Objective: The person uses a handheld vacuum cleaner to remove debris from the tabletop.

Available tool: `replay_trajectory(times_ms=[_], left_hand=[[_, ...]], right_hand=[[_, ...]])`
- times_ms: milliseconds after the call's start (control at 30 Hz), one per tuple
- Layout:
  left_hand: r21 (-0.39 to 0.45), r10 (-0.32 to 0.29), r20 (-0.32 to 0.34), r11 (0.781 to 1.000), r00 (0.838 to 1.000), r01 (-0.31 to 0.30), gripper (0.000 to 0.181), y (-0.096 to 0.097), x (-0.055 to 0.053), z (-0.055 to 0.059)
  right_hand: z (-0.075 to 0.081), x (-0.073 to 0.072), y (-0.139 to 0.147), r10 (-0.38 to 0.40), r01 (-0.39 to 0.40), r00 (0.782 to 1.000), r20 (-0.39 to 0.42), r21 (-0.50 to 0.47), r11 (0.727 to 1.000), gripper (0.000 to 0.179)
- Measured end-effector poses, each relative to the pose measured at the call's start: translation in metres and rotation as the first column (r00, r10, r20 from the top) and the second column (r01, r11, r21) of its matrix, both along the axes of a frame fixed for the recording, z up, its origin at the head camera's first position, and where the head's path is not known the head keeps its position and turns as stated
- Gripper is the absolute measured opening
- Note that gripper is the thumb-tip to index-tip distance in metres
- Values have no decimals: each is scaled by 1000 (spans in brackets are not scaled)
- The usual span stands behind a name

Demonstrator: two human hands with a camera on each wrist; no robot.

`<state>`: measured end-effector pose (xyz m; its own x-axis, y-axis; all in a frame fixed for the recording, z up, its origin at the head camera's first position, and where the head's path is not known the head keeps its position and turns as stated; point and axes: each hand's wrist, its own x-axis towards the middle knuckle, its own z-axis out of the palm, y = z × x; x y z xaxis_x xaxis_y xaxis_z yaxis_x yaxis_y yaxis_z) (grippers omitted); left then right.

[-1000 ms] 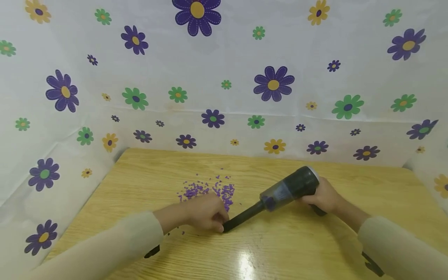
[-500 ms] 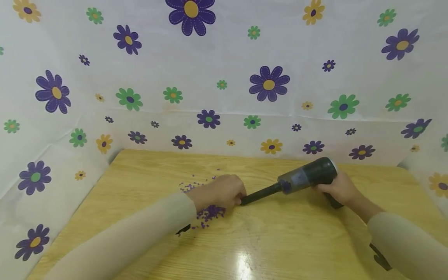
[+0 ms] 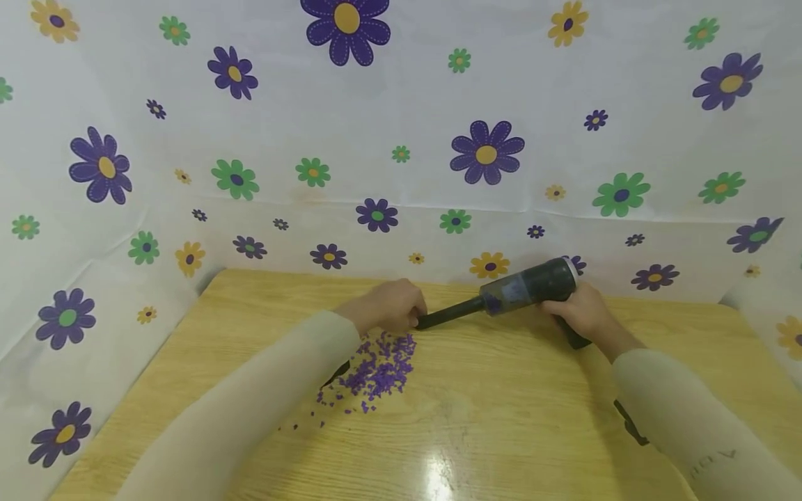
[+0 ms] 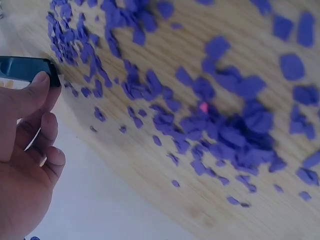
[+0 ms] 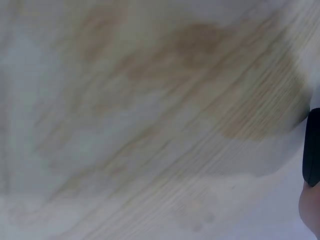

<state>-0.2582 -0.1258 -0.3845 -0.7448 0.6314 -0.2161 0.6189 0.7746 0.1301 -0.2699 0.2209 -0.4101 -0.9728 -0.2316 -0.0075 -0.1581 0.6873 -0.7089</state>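
Note:
A black handheld vacuum cleaner (image 3: pixel 529 287) with a clear dust cup is held low over the far part of the wooden table, its nozzle pointing left. My right hand (image 3: pixel 579 311) grips its handle. The thumb and fingers of my left hand (image 3: pixel 395 306) pinch the tip of the nozzle (image 4: pixel 30 69), as the left wrist view shows. Small purple paper scraps (image 3: pixel 382 372) lie scattered on the table just in front of the nozzle tip; my left forearm may hide some. Some purple stuff shows inside the dust cup. In the right wrist view only part of the handle (image 5: pixel 312 147) and a bit of hand appear.
The wooden table (image 3: pixel 501 431) ends at a white cloth (image 3: pixel 413 90) printed with flowers, which hangs behind it and on the left. A few stray purple scraps (image 3: pixel 307 422) lie nearer the front left.
Both hands have carried the vacuum cleaner toward the back of the table, its nozzle first going right, then slightly left. The scraps that my left hand covered now show in front of it.

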Motion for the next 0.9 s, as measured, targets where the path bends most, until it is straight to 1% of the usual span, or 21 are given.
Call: replay_trajectory(times_ms=[100, 200, 267, 333, 400, 467, 633, 800, 900], left_hand=[[9, 10, 38, 1000, 999, -11, 19, -3, 1, 1], [8, 5, 75, 1000, 997, -6, 16, -5, 3, 0], [8, 2, 87, 1000, 996, -3, 14, -6, 5, -1], [5, 4, 91, 1000, 996, -5, 13, -7, 7, -2], [7, 17, 95, 1000, 995, -17, 13, -8, 10, -2], [9, 16, 90, 1000, 996, -17, 13, -9, 12, 0], [27, -12, 80, 1000, 997, 10, 15, -16, 16, -1], [34, -25, 79, 999, 997, 22, 17, -20, 18, -3], [43, -36, 85, 999, 996, 32, 17, -20, 20, -2]], right_hand=[[1, -1, -3, 3, -3, 1000, -2, 1, 1000, 24], [2, 1, -5, 13, -13, 1000, 16, -28, 1000, 23], [3, 2, -5, 26, -24, 999, 23, -50, 998, 23], [3, 4, -6, 38, -36, 999, 27, -75, 997, 22], [2, 4, -7, 45, -42, 999, 23, -86, 995, 19], [1, 5, -7, 49, -46, 998, 27, -90, 995, 18], [0, 5, -12, 60, -58, 998, 35, -76, 995, 20], [0, 9, -15, 38, -36, 998, 41, -65, 997, 23], [0, 11, -15, 33, -30, 998, 44, -65, 997, 24]])
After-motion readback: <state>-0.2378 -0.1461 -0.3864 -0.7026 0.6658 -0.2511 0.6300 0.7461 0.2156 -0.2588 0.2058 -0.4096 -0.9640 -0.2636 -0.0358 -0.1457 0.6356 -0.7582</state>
